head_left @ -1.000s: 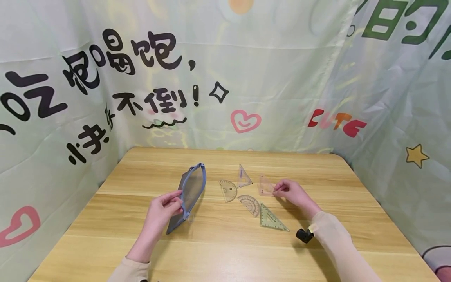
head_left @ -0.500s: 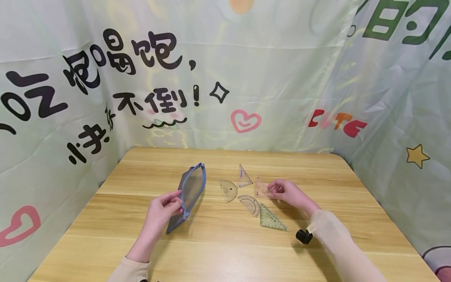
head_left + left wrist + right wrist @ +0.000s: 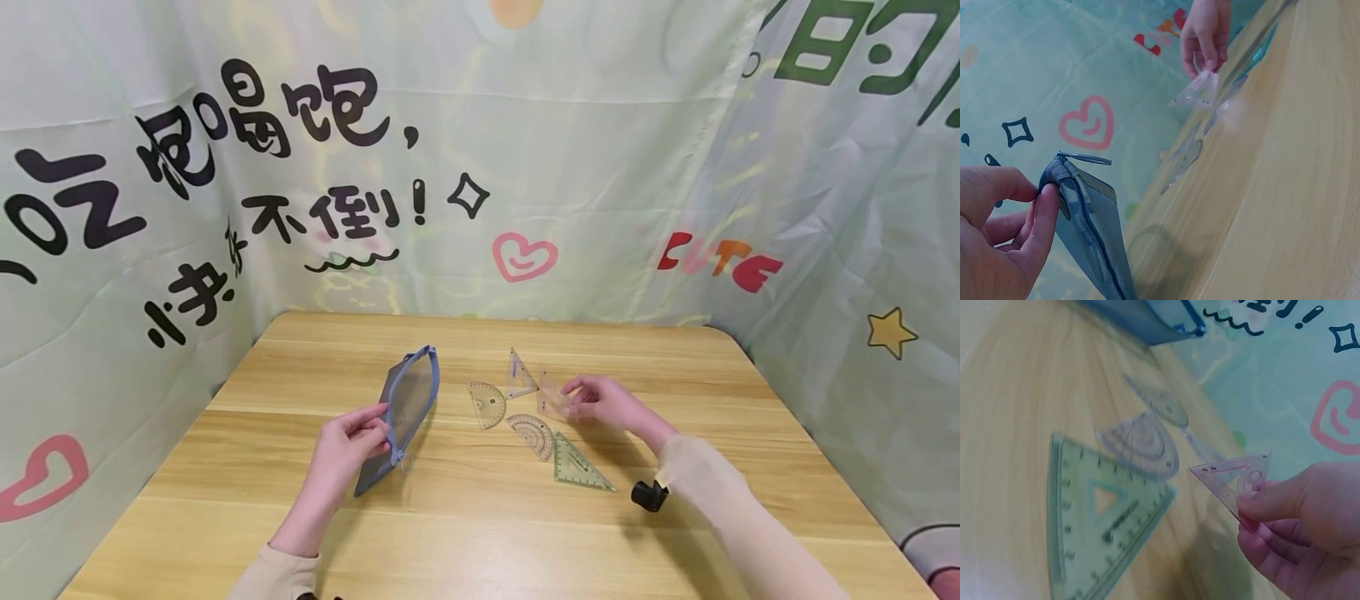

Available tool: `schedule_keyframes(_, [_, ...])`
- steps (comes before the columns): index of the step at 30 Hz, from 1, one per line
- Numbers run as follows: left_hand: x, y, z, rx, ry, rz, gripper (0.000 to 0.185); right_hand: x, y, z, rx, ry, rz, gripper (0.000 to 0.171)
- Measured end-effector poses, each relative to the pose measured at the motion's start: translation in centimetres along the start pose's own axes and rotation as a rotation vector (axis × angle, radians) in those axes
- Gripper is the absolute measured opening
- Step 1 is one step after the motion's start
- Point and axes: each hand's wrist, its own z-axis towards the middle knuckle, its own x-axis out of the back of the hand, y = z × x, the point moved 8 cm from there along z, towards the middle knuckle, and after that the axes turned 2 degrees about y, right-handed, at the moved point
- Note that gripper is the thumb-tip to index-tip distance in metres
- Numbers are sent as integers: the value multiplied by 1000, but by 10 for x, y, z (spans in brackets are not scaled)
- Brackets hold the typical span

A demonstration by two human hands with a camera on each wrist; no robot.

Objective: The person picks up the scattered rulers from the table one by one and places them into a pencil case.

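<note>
Pink triangle (image 3: 1213,473): well inside worktop (image 3: 480,542) edges, pinched in inward-pointing right grip (image 3: 606,402), with pouch (image 3: 414,396) pinched in left grip (image 3: 347,440).

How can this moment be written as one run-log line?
left grip: holds open pouch | right grip: pinches pink set square | table: green set square, pale set square, two protractors

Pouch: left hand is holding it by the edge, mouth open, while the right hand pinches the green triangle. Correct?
Wrong triangle: the right hand pinches the pink triangle. The green triangle lies on the table, as the right wrist view shows. The left hand does hold the pouch by the edge, mouth open.
</note>
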Motion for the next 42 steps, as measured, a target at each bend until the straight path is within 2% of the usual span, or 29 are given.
schedule_keyframes(5, [0,0,0,1,-4,4,40,0,-7,4,-41,-8,116,34])
schedule_keyframes(13, [-2,-1,1,0,-2,3,40,-1,-16,15,-83,28,208,36])
schedule_keyframes(21, [-3,-2,1,0,-5,-3,40,-7,-32,24,-80,45,232,39])
schedule_keyframes(32, [-4,-3,3,0,-4,-16,40,-20,-59,35,-63,7,232,42])
schedule_keyframes(42, [-5,-3,3,-2,-2,-12,39,-27,-80,43,-10,-39,267,42])
